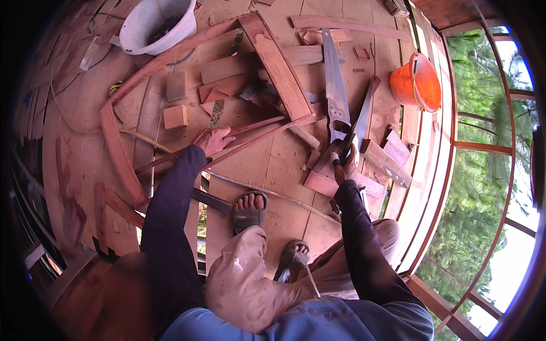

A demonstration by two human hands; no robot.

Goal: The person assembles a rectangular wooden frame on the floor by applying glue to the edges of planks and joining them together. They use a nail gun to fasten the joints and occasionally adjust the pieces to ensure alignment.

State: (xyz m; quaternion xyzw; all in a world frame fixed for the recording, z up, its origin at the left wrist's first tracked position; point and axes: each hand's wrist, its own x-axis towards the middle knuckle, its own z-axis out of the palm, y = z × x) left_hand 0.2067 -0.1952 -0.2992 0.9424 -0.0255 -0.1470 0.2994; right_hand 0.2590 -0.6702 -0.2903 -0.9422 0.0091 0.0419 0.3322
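Note:
My left hand (pixel 213 141) is closed on the near rail of a large reddish wooden frame (pixel 124 153), its fingers pointing right. The frame lies askew on the plank floor; a wide board (pixel 277 65) forms its right side. My right hand (pixel 346 165) is closed at the lower end of a long, narrow tapering piece (pixel 365 111), grey along one side and brown along the other. What the fingers grip is partly hidden. Just left of that hand lies a handsaw (pixel 335 85), its blade pointing away and its handle close to my fingers.
An orange bucket (pixel 408 83) stands at the right and a white tub (pixel 149 34) at the far left. Wood offcuts, including a small block (pixel 175 117), lie around and inside the frame. A yellowish cord (pixel 139 136) crosses the left floor. Gaps show between planks near my sandalled feet.

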